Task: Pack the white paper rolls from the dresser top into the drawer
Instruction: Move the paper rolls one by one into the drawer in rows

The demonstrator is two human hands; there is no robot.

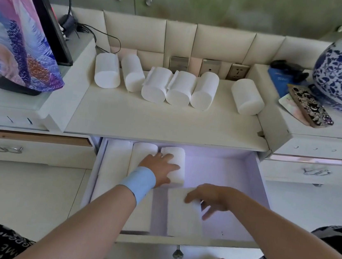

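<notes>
the cream dresser top (167, 120) fills the middle of the frame. six white paper rolls (179, 90) lie on it along the back edge: two at the left, three touching side by side in the centre, one apart at the right. below, the open drawer (249, 182) holds more rolls (116, 165) packed against its left side.

Six paper rolls (177, 87) lie on the dresser top (167, 120), beyond both hands. Below, the open drawer (252, 182) holds rolls under the left hand (161, 167) and right hand (211, 199).
</notes>
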